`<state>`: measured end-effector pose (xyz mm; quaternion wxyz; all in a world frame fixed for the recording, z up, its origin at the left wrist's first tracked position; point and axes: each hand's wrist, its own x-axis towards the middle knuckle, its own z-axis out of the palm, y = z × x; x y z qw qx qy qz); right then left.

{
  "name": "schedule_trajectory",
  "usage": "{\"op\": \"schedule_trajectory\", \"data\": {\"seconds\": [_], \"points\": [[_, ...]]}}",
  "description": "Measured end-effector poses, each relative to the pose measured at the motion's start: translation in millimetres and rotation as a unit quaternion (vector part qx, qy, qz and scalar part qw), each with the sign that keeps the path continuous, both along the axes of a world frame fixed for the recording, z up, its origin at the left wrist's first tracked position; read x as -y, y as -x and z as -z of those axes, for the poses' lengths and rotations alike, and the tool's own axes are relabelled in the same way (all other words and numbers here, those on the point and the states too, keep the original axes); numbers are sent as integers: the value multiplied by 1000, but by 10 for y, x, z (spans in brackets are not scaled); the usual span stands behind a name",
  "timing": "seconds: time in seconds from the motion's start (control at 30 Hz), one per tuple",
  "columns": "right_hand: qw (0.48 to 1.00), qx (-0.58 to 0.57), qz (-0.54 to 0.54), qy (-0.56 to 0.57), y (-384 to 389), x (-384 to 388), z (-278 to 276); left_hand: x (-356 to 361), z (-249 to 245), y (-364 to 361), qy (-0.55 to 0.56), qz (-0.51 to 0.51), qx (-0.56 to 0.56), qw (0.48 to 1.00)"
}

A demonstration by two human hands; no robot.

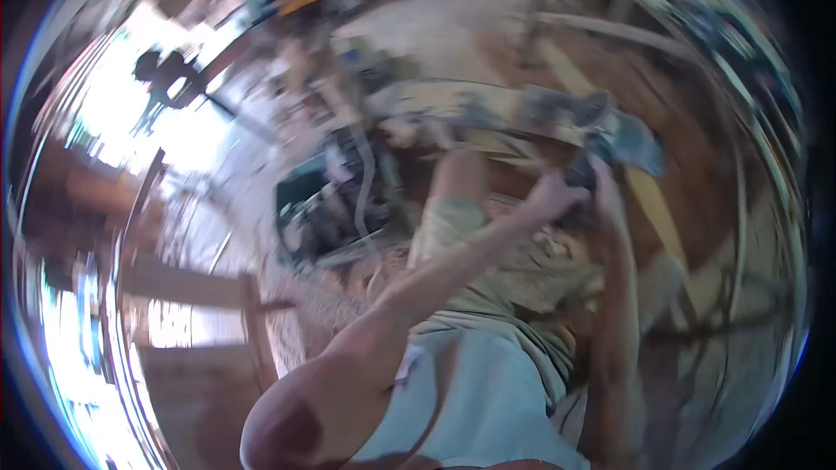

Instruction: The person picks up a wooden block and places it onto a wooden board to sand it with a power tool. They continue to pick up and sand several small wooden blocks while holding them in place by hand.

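Motion blur smears the whole view. Ahead and to the right, both hands close around a dark power tool [580, 172] with a round, disc-like head [596, 110]; it looks like an angle grinder. My left hand [556, 197] wraps its near left side, while my right hand [607, 190] grips it from the right. Just beyond the fingers, the tool's head overlaps the right end of a long, pale wooden piece [475, 103]. Something bluish [637, 144] lies right beside the head, too blurred to name.
A dark open crate [305, 196] filled with jumbled items stands left of my knee, with a pale cord [366, 183] running over it. Wooden chair-like frames [196, 292] are at the left. A yellowish strip [655, 213] crosses the brown floor at the right.
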<state>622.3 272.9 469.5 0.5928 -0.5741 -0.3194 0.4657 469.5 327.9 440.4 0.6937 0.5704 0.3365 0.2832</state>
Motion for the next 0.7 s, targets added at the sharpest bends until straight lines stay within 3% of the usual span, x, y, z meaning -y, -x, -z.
{"op": "schedule_trajectory", "data": {"seconds": [0.03, 0.07, 0.1, 0.13, 0.17, 0.23, 0.33, 0.37, 0.4, 0.47, 0.5, 0.53, 0.57, 0.63, 0.67, 0.7], "points": [[998, 42, -43, -5, -102, -111, 156, -103, 175, 14, -55, -61, -104, 991], [986, 163, -42, -8, -154, -28, 161, -118, 15, 83, -98, -137, -240, 956], [964, 239, -58, -104, -236, -68, 235, -246, 114, 154, -121, -212, -275, 930], [977, 203, -56, 12, -712, -262, 675, -485, 208, 180, -148, -275, -305, 900], [988, 154, 10, 2, -681, -188, 583, -779, 191, 315, -138, -290, -306, 896], [986, 169, 7, -14, -667, -10, 223, -1181, 212, 569, -117, -323, -312, 886], [989, 87, -15, 122, -1371, -270, 670, -1735, 403, 832, -110, -376, -332, 858], [984, -105, -129, 57, -1737, -482, 1030, -1825, 465, 1023, -111, -386, -346, 848], [933, -286, -218, -10, -1844, -351, 1119, -1882, 529, 1130, -122, -381, -370, 839], [949, -159, -211, -170, -1749, -141, 1366, -2052, 764, 1214, -152, -360, -403, 828], [998, 26, -61, -20, -999, -91, 381, -2139, 763, 1300, -171, -353, -416, 821], [998, -23, 20, -62, -690, -94, 186, -2246, 864, 1352, -190, -337, -433, 814], [995, 65, 69, -15, -457, -139, -23, -2374, 948, 1402, -207, -323, -453, 805], [997, 43, 67, 18, -479, -105, 125, -2499, 1175, 1587, -226, -267, -516, 782], [993, 91, 61, 53, -472, -92, 156, -2601, 1312, 1716, -232, -217, -574, 755], [984, 136, 64, 98, -471, -101, 186, -2660, 1570, 1219, -240, -171, -567, 769]]}}
